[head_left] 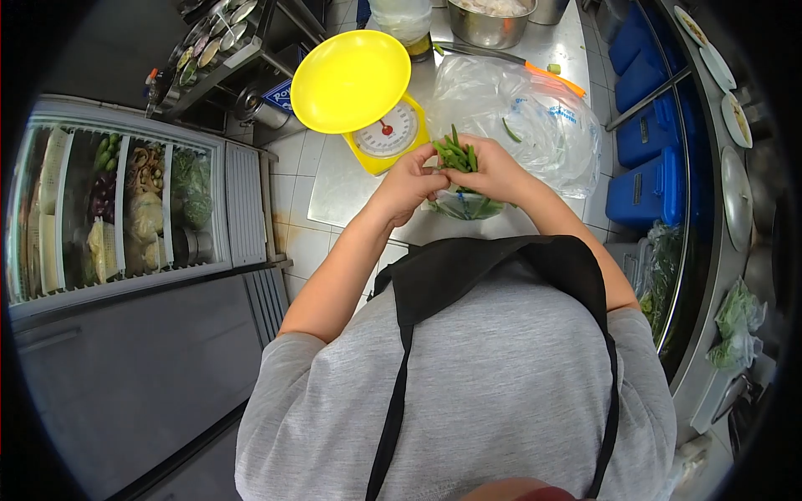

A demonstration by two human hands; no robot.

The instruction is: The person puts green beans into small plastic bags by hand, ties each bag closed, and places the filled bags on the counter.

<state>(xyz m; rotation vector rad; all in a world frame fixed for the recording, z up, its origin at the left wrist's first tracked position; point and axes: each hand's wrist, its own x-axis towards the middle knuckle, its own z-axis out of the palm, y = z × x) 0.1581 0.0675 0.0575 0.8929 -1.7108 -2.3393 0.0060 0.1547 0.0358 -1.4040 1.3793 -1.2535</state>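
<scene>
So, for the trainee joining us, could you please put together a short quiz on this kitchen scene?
1. Which is nearer the weighing scale, the left hand or the right hand?
2. True or false: the orange-handled knife lies out of both hands.
3. Fill in the colour: the two hands meet at a bunch of slim ____ vegetables.

Key:
1. The left hand.
2. True; it lies beyond the hands, at the far edge of the clear plastic bag.
3. Green.
</scene>
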